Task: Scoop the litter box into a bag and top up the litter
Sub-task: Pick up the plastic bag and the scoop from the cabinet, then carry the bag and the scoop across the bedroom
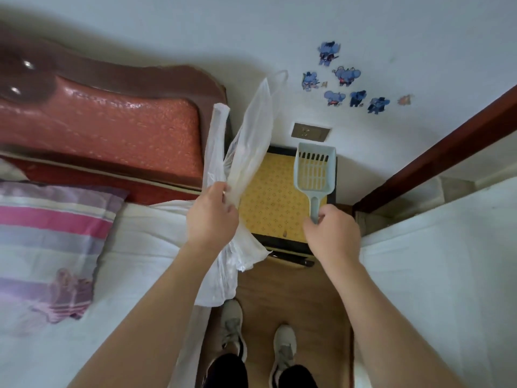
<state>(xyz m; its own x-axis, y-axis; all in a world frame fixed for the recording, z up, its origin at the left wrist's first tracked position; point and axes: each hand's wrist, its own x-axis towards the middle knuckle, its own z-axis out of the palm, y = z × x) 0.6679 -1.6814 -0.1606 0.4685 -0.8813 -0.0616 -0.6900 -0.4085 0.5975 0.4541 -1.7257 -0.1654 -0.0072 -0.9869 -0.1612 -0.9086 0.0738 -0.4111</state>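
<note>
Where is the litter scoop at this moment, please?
In the head view, the scoop sits right of centre, gripped by its handle in the right hand, over the yellow patterned panel, right of the plastic bag.

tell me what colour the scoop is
Pale blue scoop, in the head view.

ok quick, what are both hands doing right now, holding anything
Left hand: closed, gripping the white plastic bag.
Right hand: closed around the handle of the pale blue litter scoop, scoop empty.
</note>
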